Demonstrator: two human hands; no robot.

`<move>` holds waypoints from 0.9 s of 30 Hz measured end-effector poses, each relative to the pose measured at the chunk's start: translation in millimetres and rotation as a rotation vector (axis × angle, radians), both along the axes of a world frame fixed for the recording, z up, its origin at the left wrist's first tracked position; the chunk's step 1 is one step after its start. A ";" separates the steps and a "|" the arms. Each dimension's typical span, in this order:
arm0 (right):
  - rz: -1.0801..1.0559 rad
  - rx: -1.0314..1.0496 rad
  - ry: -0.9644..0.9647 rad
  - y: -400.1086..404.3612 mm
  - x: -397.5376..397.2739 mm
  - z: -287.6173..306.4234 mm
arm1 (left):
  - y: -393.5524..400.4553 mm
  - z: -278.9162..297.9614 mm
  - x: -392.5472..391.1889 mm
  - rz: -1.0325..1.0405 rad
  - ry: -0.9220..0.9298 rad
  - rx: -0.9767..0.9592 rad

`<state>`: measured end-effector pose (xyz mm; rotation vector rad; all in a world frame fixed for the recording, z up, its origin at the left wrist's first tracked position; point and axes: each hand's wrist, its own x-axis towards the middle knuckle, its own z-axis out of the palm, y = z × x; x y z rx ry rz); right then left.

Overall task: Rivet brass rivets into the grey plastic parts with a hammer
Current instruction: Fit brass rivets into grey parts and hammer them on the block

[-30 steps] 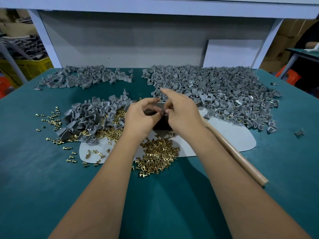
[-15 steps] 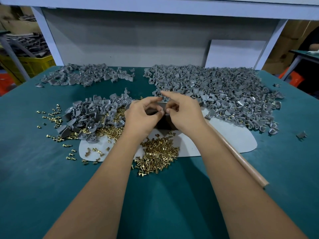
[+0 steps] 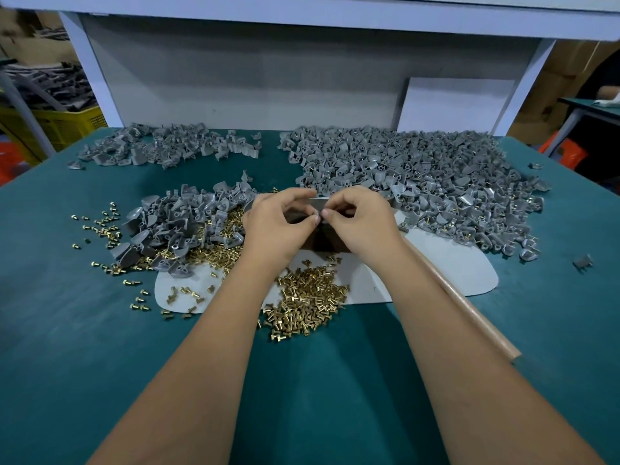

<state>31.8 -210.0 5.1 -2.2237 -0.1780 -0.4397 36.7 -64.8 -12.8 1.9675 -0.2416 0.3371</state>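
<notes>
Your bench is a flat teal mat (image 3: 84,347) under a pale grey shelf frame, with a yellow mesh crate (image 3: 50,129) off beyond your left arm. Far out past your left hand (image 3: 275,229) lies a thin scatter of grey plastic parts (image 3: 167,147), matte and curved like small shells. Nearer, just left of that hand, a second heap of the same parts (image 3: 181,226) sits mixed with shiny brass rivets (image 3: 107,229), short and flanged, that trail outward over the mat. A pale rounded sheet (image 3: 453,263) lies beneath both hands, and a dense pile of rivets (image 3: 305,297) rests on its near edge between your wrists. Your two hands meet at the middle above a dark block: left fingers curled with thumb and forefinger pinched together, right hand (image 3: 362,226) likewise pinching, fingertips touching. Something small is held between them; what it is cannot be told. A smooth wooden handle (image 3: 469,317) runs under your right forearm. Beyond your right hand spreads the largest mound of grey parts (image 3: 419,182), some showing brass pins
</notes>
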 end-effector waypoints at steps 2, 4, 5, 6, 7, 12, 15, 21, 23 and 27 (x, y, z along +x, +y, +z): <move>-0.007 -0.015 -0.015 1.1 0.1 -0.6 | 0.0 -0.3 0.5 -0.002 0.002 0.001; -0.014 -0.023 -0.021 2.6 -0.2 -0.5 | -0.1 -0.7 0.9 0.001 0.001 0.002; -0.019 -0.028 -0.025 3.6 -0.3 -0.3 | -0.3 -0.8 1.0 0.005 -0.002 0.005; -0.025 -0.033 -0.031 4.6 -0.6 -0.1 | -0.4 -0.9 1.1 0.008 -0.005 0.008; -0.031 -0.038 -0.039 5.8 -1.0 0.0 | -0.6 -1.1 1.3 0.009 -0.006 0.007; -0.038 -0.049 -0.047 7.9 -2.3 0.8 | -0.4 -1.9 1.8 0.007 -0.005 -0.005; -0.054 -0.057 -0.015 7.1 -0.6 2.7 | -0.7 -2.7 2.1 0.009 -0.012 -0.005; -0.116 -0.077 0.050 10.3 1.8 5.8 | -2.3 -5.2 3.2 0.010 0.011 -0.059; -0.119 -0.098 0.059 11.4 2.5 7.1 | -3.3 -5.2 2.2 0.010 0.015 -0.074; -0.129 -0.101 0.023 14.2 0.3 3.3 | -3.3 -4.9 0.4 0.005 0.002 -0.053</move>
